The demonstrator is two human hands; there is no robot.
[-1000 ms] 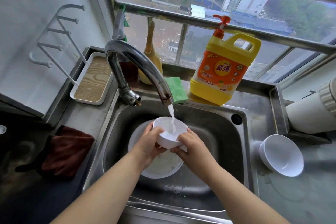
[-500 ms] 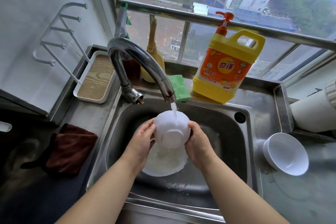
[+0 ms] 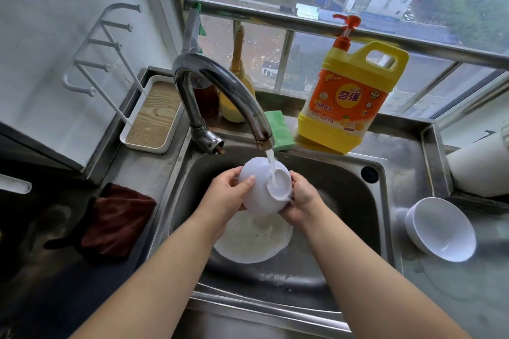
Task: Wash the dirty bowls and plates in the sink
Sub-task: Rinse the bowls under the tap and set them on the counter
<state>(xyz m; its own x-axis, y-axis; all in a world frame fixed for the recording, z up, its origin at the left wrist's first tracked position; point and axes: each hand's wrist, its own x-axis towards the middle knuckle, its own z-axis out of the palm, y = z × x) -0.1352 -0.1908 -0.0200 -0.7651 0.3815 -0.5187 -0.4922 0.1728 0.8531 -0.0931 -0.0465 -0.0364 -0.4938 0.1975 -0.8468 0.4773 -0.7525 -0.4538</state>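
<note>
Brushed stainless-steel sink basin (image 3: 344, 201): dull grey, wet sheen, smudged. Curved chrome faucet (image 3: 220, 85): glossy, tarnished brown at the spout tip. White bowl under the stream (image 3: 259, 195): smooth, glossy, looks ceramic or melamine, can't tell which. White plate in the basin (image 3: 248, 245): smooth, filmed with pale residue. Second white bowl on the drainboard (image 3: 440, 228): same glossy finish. Yellow plastic detergent jug (image 3: 355, 99): shiny, orange printed label. Green sponge (image 3: 278, 129): matt, porous. Dark red cloth (image 3: 115, 220): fuzzy, matt. White-rimmed tray with wood-grain insert (image 3: 154, 115): matt.
</note>
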